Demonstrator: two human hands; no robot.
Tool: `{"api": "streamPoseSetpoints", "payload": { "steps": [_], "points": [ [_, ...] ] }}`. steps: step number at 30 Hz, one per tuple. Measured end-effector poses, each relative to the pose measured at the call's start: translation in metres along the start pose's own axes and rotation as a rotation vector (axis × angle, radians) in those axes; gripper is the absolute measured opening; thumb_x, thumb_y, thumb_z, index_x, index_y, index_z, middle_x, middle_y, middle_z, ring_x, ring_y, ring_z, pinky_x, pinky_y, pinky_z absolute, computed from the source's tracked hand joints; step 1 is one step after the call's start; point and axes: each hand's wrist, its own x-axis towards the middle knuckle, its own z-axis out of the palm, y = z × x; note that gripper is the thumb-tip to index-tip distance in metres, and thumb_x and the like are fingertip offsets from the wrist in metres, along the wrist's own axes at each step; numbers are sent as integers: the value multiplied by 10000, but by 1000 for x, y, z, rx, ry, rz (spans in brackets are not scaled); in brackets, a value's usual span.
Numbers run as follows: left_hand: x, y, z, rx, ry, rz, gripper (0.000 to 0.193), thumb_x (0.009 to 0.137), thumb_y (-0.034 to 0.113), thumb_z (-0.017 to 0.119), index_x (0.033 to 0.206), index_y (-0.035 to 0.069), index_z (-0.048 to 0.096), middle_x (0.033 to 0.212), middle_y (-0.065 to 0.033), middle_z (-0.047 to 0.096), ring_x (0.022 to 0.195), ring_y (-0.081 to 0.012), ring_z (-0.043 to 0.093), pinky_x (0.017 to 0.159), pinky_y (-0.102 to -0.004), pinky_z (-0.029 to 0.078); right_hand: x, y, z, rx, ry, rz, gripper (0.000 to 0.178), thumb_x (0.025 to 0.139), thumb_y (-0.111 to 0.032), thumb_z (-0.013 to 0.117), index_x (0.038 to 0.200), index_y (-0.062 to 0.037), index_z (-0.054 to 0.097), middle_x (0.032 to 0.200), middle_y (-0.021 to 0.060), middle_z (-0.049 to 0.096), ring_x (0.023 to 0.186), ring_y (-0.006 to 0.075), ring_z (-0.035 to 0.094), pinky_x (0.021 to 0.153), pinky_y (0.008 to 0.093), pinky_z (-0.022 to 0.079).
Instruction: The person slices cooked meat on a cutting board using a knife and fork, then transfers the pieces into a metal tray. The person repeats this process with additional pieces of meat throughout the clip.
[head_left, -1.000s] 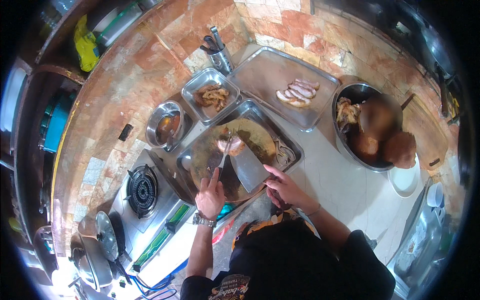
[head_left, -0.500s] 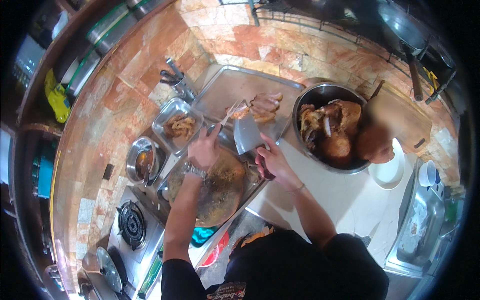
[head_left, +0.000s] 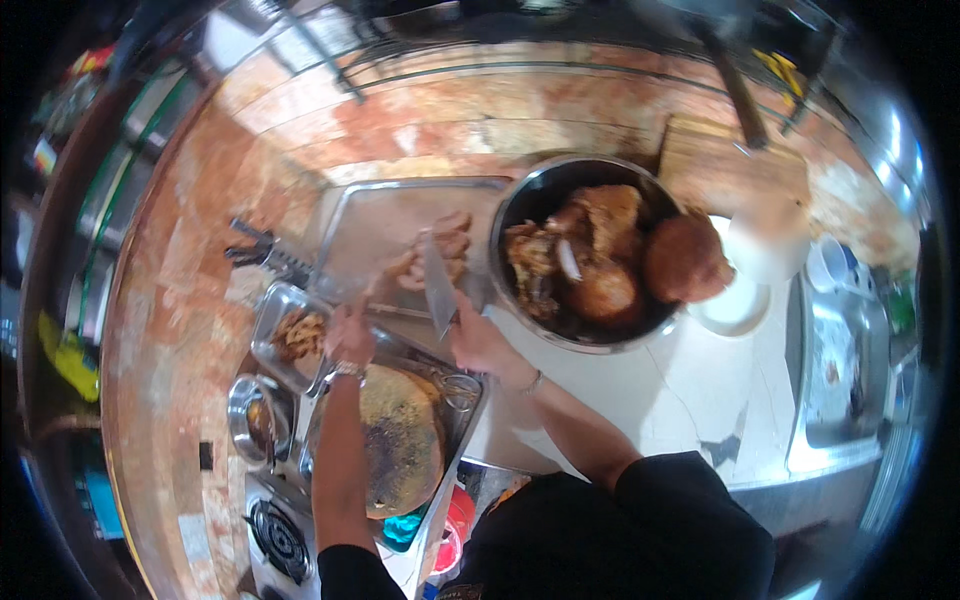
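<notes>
My left hand is closed on a fork, blurred now, that reaches to the near left side of some sliced meat. The slices lie together on a large metal tray. In my right hand is a cleaver, its blade pointing away from me and its far end against the slices. Below my hands sits a round, worn chopping block in a metal pan. Left of it, a small rectangular metal tray holds browned strips of food.
A big metal pot of browned meat pieces stands to the right, near a white plate and a wooden board. At left are a metal bowl, a utensil holder and a gas burner. The sink is far right.
The whole view has swung, shifting the counter leftward in the picture. My cleaver has turned from broadside to nearly edge-on and now reaches among the slices. Both hands keep their hold.
</notes>
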Motion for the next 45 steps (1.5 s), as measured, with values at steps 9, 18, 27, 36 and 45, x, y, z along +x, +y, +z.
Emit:
{"api": "streamPoseSetpoints", "payload": {
  "steps": [9, 18, 27, 36, 45],
  "points": [
    [-49, 61, -151, -495, 250, 487, 307, 884, 159, 662, 1188, 122, 694, 946, -161, 676, 849, -357, 668, 730, -433, 534, -181, 21, -67, -9, -48, -201, 616, 950, -108, 517, 1508, -63, 260, 966, 244, 660, 895, 427, 662, 846, 458, 510],
    [-66, 228, -254, -253, 238, 1109, 187, 858, 194, 666, 1017, 124, 735, 793, -96, 630, 738, -300, 662, 638, -421, 529, -259, 40, -81, 17, 3, -108, 620, 929, -68, 498, 1505, -26, 272, 1015, 274, 649, 887, 403, 663, 855, 458, 505],
    [-28, 317, -238, 82, 195, 1100, 204, 852, 189, 651, 1022, 113, 735, 875, -96, 682, 800, -312, 677, 695, -416, 547, -290, 32, -97, 29, -3, -44, 644, 916, -45, 470, 1524, -56, 260, 874, 216, 652, 614, 301, 632, 702, 435, 524],
    [-26, 255, -302, -49, 266, 1115, 235, 846, 177, 659, 1050, 95, 744, 852, -105, 655, 745, -318, 654, 652, -414, 525, -297, 40, -118, 6, -81, -6, 673, 899, -27, 506, 1525, -61, 261, 968, 220, 671, 677, 306, 652, 727, 413, 526],
    [-42, 254, -337, 125, 309, 1134, 210, 819, 148, 673, 1007, 93, 750, 771, -97, 627, 662, -301, 645, 601, -405, 512, -299, 43, -125, -10, -24, 4, 654, 900, -48, 529, 1511, -54, 295, 1025, 268, 657, 988, 418, 645, 894, 442, 487]
  ]
}}
